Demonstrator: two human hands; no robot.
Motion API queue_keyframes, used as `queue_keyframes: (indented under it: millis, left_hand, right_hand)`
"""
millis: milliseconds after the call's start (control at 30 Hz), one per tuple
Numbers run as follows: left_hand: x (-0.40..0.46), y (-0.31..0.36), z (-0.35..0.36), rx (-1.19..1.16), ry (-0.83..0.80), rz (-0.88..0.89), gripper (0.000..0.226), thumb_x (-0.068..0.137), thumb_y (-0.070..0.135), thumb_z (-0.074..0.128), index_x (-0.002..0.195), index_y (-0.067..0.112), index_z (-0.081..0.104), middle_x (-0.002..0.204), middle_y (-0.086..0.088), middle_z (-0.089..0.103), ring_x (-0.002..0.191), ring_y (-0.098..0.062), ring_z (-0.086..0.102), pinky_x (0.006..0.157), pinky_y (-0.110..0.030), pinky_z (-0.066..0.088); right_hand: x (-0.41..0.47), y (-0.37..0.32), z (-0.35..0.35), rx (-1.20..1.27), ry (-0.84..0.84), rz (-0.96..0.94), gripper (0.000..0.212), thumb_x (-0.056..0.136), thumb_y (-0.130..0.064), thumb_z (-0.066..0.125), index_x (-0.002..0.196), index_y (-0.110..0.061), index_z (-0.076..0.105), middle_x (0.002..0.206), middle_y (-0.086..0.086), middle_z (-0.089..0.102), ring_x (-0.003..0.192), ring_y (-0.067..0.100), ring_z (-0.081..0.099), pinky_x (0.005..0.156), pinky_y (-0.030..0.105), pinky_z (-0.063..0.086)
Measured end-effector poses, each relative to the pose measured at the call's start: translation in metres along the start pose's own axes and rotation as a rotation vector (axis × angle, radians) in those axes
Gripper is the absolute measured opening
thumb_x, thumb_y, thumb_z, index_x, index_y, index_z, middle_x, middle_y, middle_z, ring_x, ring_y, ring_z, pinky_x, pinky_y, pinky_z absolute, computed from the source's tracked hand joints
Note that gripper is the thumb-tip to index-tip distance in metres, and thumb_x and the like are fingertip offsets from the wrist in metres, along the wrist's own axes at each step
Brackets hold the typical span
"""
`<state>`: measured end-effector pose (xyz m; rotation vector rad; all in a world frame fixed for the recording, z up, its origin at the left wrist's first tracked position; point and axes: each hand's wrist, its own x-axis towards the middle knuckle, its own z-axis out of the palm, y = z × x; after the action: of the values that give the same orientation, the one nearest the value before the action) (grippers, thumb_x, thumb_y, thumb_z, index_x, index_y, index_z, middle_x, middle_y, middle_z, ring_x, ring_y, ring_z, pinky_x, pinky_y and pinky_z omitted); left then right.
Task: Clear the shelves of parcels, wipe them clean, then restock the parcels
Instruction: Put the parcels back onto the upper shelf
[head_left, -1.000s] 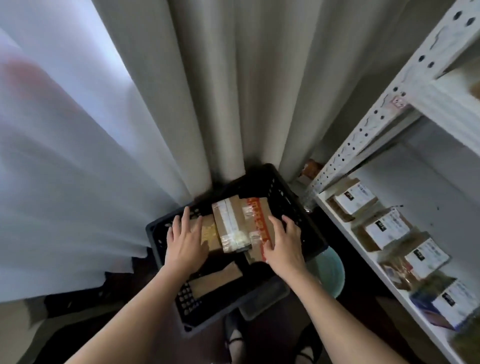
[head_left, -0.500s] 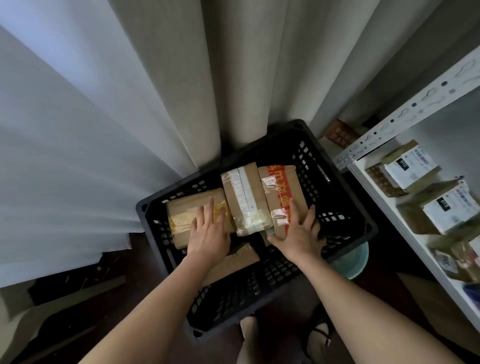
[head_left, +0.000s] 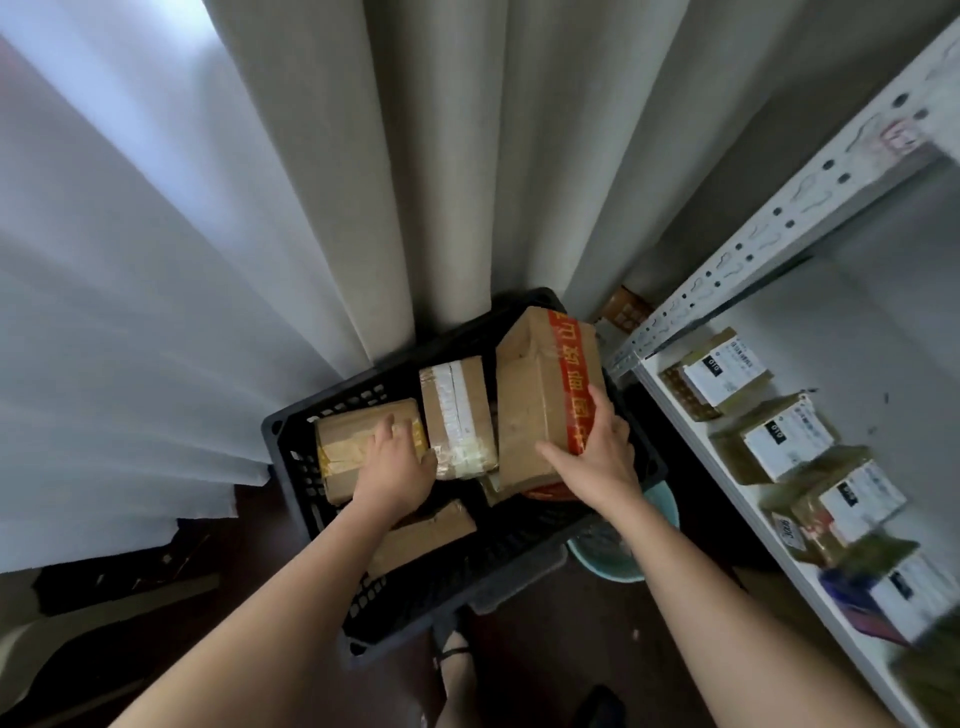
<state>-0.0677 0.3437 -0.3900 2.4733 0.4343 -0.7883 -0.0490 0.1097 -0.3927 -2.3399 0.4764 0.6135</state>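
A: Head view: what has the right hand got?

B: It grips the parcel with red tape, thumb on the brown face, fingers curled over the taped side. The parcel is tilted up, its far end raised above the right side of the black crate, its near end low over the other parcels.

A: And the left hand?

B: It lies on the parcel with yellow tape, which sits flat along the crate's left wall. The fingers curve over its top. Whether they really clasp it I cannot tell.

A: What lies between them?

B: A parcel with clear tape in the middle of the crate, touching the yellow-taped one and just beside the lifted one. A flat brown parcel lies nearer the crate's front edge, partly under the left forearm.

A: And the shelf?

B: The white shelf runs along the right. A row of labelled parcels stands on it, from its near-left corner by the crate toward the right edge of the view. A teal basin shows beside the crate's front right corner. Grey curtains hang behind the crate.
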Motion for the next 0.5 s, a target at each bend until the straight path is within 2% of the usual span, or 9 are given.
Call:
queue_keyframes:
  millis: [100,233,333,433,500]
  left_hand:
    - [-0.025,0.028,-0.01,-0.119,0.012,-0.012,0.062,0.101,0.034,0.044,0.152,0.007,0.021,0.158,-0.014,0.02,0.145,-0.029,0.02,0.116,-0.039,0.02]
    - [-0.072,0.078,-0.02,-0.492,-0.024,-0.025,0.062,0.1,0.043,0.043,0.153,0.016,0.025,0.154,-0.005,0.035,0.139,-0.025,0.037,0.114,-0.039,0.032]
    - [-0.122,0.127,-0.021,-0.784,-0.139,-0.007,0.071,0.094,0.062,0.041,0.154,0.033,0.016,0.156,-0.001,0.031,0.137,-0.029,0.039,0.108,-0.045,0.036]
    - [-0.171,0.165,-0.014,-0.948,-0.261,-0.003,0.093,0.073,0.086,0.045,0.15,0.05,0.006,0.161,-0.003,0.018,0.142,-0.039,0.028,0.107,-0.058,0.032]
    - [-0.194,0.179,-0.006,-1.048,-0.324,-0.007,0.114,0.049,0.098,0.051,0.148,0.053,0.015,0.16,-0.004,0.022,0.141,-0.039,0.03,0.106,-0.065,0.03]
  right_hand:
    - [-0.019,-0.001,-0.036,0.211,-0.027,-0.09,0.104,0.075,-0.047,0.078,0.148,-0.048,0.003,0.147,0.0,0.028,0.13,0.027,0.041,0.106,0.049,0.041]
    - [-0.06,0.003,-0.085,0.357,-0.072,-0.233,0.106,0.075,-0.04,0.081,0.15,-0.045,0.005,0.151,-0.004,0.029,0.134,0.02,0.039,0.108,0.039,0.036]
    - [-0.1,0.012,-0.125,0.332,-0.024,-0.345,0.113,0.07,-0.047,0.082,0.15,-0.044,0.003,0.156,-0.005,0.022,0.139,0.02,0.032,0.113,0.046,0.034]
    - [-0.144,0.027,-0.164,0.263,-0.007,-0.453,0.117,0.071,-0.049,0.082,0.152,-0.039,-0.001,0.158,-0.006,0.018,0.143,0.017,0.025,0.116,0.046,0.029]
    - [-0.169,0.038,-0.185,0.182,0.011,-0.496,0.121,0.068,-0.056,0.081,0.154,-0.036,-0.003,0.159,-0.005,0.014,0.145,0.018,0.019,0.118,0.047,0.026]
